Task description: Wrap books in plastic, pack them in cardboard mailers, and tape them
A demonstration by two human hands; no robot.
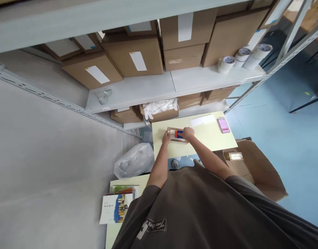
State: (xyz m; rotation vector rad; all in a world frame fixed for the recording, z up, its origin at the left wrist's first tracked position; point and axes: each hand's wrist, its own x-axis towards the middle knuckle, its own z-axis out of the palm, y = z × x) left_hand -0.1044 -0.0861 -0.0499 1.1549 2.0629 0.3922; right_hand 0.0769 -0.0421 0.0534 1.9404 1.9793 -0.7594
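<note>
A small flat package [177, 135] with red and blue print lies on the pale yellow table [213, 136]. My left hand [166, 137] grips its left end with curled fingers. At its right end my right hand [188, 132] is closed over the top. Both forearms reach forward from my brown shirt. What is inside the package is too small to tell.
White paper [203, 120] and a pink item [223, 125] lie further along the table. Shelves hold cardboard boxes [134, 55] and tape rolls [243, 55]. An open carton [254, 169] sits at right, a plastic bag [135, 159] at left, and books [117, 205] lie near me.
</note>
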